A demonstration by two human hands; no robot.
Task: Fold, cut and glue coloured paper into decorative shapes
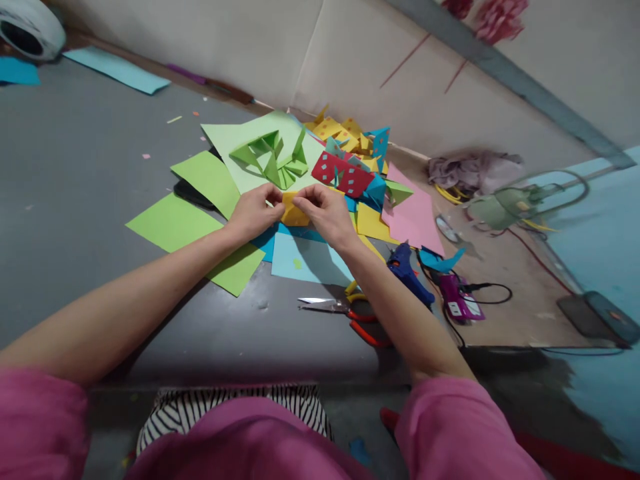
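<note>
Your left hand (254, 212) and right hand (329, 212) each pinch the small yellow paper (294, 217) between them, over the table (150, 327). From it, folded green shapes (273, 168) sit at eleven o'clock, scissors (341, 307) at five, blue glue gun (407, 269) at four.

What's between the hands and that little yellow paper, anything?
Nothing visible: the left hand and right hand both hold the yellow paper directly. The scissors lie apart from it, lower in the picture.
</note>
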